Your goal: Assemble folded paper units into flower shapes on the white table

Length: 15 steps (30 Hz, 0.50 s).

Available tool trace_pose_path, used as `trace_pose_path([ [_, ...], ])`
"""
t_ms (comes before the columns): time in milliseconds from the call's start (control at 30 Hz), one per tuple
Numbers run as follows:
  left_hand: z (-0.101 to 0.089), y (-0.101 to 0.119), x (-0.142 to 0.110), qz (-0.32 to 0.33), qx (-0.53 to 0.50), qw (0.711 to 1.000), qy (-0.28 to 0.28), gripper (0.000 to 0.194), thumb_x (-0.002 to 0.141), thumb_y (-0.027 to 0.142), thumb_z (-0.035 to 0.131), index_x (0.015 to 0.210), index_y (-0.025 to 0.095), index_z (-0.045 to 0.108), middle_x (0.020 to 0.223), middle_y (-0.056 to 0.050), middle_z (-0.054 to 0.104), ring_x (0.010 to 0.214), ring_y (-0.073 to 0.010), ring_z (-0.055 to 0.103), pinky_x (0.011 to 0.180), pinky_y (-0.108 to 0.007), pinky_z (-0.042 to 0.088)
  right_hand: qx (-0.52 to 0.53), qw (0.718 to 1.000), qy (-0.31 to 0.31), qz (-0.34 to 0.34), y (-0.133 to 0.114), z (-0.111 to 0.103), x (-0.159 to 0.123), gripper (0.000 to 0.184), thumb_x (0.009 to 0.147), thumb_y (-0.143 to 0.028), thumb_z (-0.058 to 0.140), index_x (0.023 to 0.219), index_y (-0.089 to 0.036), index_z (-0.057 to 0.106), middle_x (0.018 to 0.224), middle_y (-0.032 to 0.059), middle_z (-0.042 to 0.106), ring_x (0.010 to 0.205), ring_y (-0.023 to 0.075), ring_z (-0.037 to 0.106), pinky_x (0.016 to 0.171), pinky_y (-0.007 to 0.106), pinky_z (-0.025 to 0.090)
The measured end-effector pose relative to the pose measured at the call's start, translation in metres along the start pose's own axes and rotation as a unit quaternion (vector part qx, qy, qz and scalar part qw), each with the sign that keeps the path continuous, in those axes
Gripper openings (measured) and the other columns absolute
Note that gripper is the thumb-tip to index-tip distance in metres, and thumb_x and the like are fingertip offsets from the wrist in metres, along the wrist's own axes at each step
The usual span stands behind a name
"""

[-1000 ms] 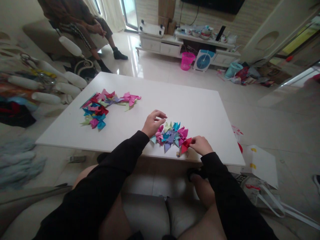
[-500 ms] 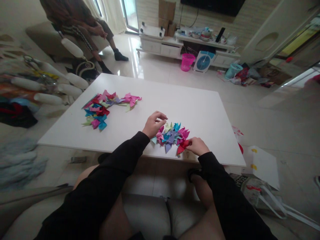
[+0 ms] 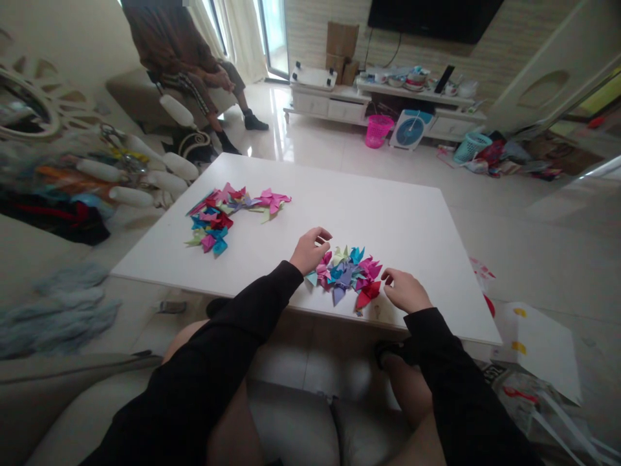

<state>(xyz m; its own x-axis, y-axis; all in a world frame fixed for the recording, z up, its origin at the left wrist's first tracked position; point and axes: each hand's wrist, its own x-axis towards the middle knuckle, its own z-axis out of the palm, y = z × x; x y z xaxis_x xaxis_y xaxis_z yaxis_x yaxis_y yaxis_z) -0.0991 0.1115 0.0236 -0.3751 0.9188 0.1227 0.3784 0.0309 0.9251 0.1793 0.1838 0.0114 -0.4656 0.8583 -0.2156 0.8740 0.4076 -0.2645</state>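
Your left hand point(image 3: 310, 251) is at the left side of the near group of folded papers point(image 3: 344, 274), its fingers loosely curved and apart, with nothing seen between them. Your right hand point(image 3: 406, 291) is just beside the red folded paper point(image 3: 368, 294), the fingers a little bent and open, and I see no grip there. This red piece lies at the right end of the near group, close to the front edge of the white table point(image 3: 388, 220); the far group of folded papers point(image 3: 213, 220) lies on its left part. In my judgement, the light papers can slide easily – a sleeve or a wrist passing low over them could drag several pieces at 1 time. If the red piece is pushed toward you, it could fall from the edge, and pressing hard may flatten its folds. Where pieces overlap, pulling 1 could shift its neighbours. It is difficult to count the pieces, because they cover each other. Whether your left palm touches the papers under it, I cannot tell. The small object point(image 3: 359, 314) at the edge is too tiny to name, and the seated person point(image 3: 174, 45) is cut off at the top.
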Motion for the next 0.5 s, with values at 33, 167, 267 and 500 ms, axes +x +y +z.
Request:
trace_pose_path([
  [33, 0.000, -0.001, 0.000, -0.002, 0.004, 1.000, 0.001, 0.014, 0.076, 0.012, 0.057, 0.086, 0.019, 0.064, 0.095, -0.004, 0.070, 0.082, -0.0173, 0.065, 0.070, -0.031, 0.052, 0.005, 1.000, 0.012, 0.000, -0.001, -0.002, 0.000, 0.017, 0.080, -0.019, 0.057, 0.093, -0.022, 0.068, 0.093, 0.0047, 0.074, 0.082, 0.0208, 0.065, 0.067, 0.029, 0.038],
  [167, -0.001, -0.002, 0.000, -0.010, 0.013, 1.000, 0.000, 0.013, 0.078, 0.013, 0.057, 0.086, 0.020, 0.063, 0.094, -0.004, 0.070, 0.081, -0.0175, 0.064, 0.072, -0.032, 0.052, 0.020, 0.998, 0.056, -0.022, -0.004, -0.006, 0.003, 0.015, 0.083, -0.021, 0.055, 0.091, -0.021, 0.068, 0.103, 0.0063, 0.071, 0.079, 0.0185, 0.063, 0.072, 0.031, 0.041],
  [267, -0.001, -0.005, 0.002, -0.016, 0.018, 1.000, -0.005, 0.011, 0.081, 0.017, 0.056, 0.090, 0.019, 0.062, 0.095, -0.005, 0.069, 0.082, -0.0176, 0.064, 0.076, -0.033, 0.052, 0.032, 0.996, 0.083, -0.029, -0.007, -0.006, 0.006, 0.013, 0.085, -0.025, 0.056, 0.089, -0.021, 0.067, 0.101, 0.0063, 0.068, 0.079, 0.0178, 0.063, 0.074, 0.031, 0.043],
  [500, -0.031, -0.043, 0.030, -0.046, 0.094, 0.993, 0.046, 0.035, 0.077, 0.018, 0.060, 0.112, 0.017, 0.055, 0.116, -0.011, 0.065, 0.100, -0.0217, 0.063, 0.092, -0.039, 0.051, 0.068, 0.987, 0.127, -0.065, -0.016, -0.002, 0.015, 0.013, 0.085, -0.026, 0.057, 0.086, -0.020, 0.068, 0.099, 0.0062, 0.062, 0.085, 0.0196, 0.062, 0.081, 0.032, 0.045],
])
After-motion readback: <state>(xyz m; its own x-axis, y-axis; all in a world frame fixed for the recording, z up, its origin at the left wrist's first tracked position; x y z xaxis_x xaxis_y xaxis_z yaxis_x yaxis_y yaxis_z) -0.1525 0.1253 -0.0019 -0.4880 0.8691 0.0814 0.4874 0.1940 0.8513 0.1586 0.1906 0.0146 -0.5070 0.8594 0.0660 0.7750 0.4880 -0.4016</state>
